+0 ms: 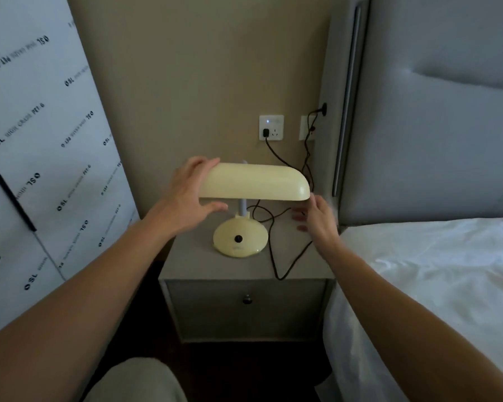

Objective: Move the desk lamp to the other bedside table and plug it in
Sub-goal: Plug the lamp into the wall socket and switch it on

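A pale yellow desk lamp with a long shade and a round base stands on a grey bedside table. Its black cord loops over the tabletop and runs up to a plug seated in a white wall socket. My left hand wraps the shade's left end, fingers above and thumb below. My right hand hovers just under the shade's right end, fingers spread, slightly blurred, holding nothing.
A bed with white sheets and a grey padded headboard lies to the right. A white printed panel leans at left. A second black cable hangs by the headboard. The table has a drawer with a knob.
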Tool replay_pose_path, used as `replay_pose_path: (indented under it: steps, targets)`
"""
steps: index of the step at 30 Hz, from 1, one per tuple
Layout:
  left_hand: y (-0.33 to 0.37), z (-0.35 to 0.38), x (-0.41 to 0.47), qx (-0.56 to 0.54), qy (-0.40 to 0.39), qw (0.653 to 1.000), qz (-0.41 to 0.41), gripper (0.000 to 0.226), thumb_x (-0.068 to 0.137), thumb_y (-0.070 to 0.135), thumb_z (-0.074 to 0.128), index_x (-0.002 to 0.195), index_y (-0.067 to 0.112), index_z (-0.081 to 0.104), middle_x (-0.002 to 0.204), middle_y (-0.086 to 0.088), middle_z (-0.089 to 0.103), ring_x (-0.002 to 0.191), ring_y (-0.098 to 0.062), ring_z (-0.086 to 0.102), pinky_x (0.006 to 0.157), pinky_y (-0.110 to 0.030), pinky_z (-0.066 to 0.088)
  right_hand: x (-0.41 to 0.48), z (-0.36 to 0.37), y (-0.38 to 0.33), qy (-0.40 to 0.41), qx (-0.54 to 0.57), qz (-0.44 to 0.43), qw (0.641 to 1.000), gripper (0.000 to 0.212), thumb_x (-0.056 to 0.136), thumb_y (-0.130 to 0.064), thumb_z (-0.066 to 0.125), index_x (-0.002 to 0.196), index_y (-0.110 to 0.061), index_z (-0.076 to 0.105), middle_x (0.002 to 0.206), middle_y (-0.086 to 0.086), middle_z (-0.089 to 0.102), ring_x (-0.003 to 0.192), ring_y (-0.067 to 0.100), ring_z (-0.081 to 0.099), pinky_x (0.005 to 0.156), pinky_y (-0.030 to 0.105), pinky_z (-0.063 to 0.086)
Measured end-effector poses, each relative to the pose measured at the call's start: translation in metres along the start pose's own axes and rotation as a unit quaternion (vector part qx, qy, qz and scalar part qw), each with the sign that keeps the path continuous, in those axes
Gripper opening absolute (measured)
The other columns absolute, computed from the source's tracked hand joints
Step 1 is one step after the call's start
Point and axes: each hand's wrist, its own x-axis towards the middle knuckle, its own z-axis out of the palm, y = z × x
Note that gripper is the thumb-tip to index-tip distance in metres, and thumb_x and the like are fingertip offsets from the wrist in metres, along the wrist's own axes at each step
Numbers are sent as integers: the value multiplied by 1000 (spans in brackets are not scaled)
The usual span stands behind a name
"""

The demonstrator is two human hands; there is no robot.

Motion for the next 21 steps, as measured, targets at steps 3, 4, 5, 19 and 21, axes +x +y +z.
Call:
replay_pose_path:
  steps: [3,4,5,19,21]
  targets:
    - [-4,7,-4,-49,38,998,-19,83,82,40,75,150,25,30,145,-5,37,131,-23,39,112,-49,36,-10,23,33,-72,-98,12,992,23,103,-29,41,108,-18,61,109,6,71,92,16,68,82,40,56]
    - [-5,11,-4,-59,50,997,-21,82,83,40,75,150,26,30,145,-5,38,132,-23,39,112,-49,36,-12,33,42,-97,-127,1,987,24,102,-27,42,112,-17,62,111,5,70,94,15,66,80,35,54]
    - [-6,14,-4,-62,61,996,-22,82,83,41,74,150,28,30,145,-4,39,132,-23,39,112,-49,36,-13,45,51,-119,-164,-16,979,26,101,-28,44,117,-18,62,114,4,70,98,15,65,78,30,51]
    - [-22,51,-42,-369,79,900,-218,111,64,60,76,154,38,14,149,7,48,127,-10,55,113,-46,39,31,116,113,-302,-560,-152,757,75,96,-34,53,156,-27,11,166,-5,-5,152,22,0,119,49,27]
    - [-30,66,-55,-388,61,879,-270,97,78,43,75,155,31,17,141,6,55,115,-6,61,103,-33,45,32,111,114,-311,-553,-151,758,75,96,-31,52,157,-27,9,166,-8,-6,153,18,-1,120,46,26]
